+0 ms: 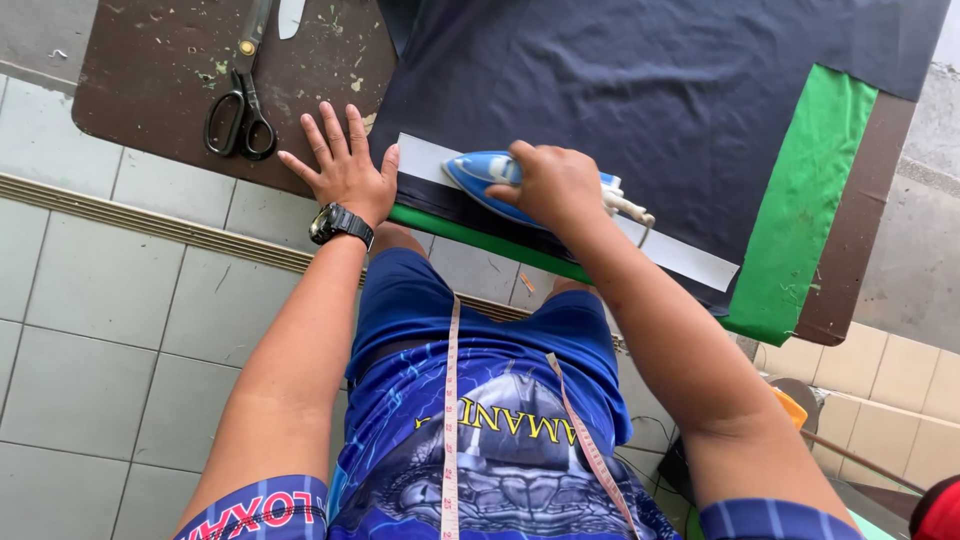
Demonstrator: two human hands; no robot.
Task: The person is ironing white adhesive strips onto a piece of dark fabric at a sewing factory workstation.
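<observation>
My right hand grips the handle of a blue and white iron, which rests on a white strip laid along the near edge of dark navy fabric. My left hand lies flat with fingers spread on the brown table, its thumb at the left end of the white strip; a black watch sits on that wrist. A green fabric lies under the navy cloth and shows along the near edge and at the right.
Black-handled scissors lie on the table left of my left hand, with small scraps scattered about. A measuring tape hangs around my neck. Pale floor tiles lie below the table edge; orange and red objects sit at the lower right.
</observation>
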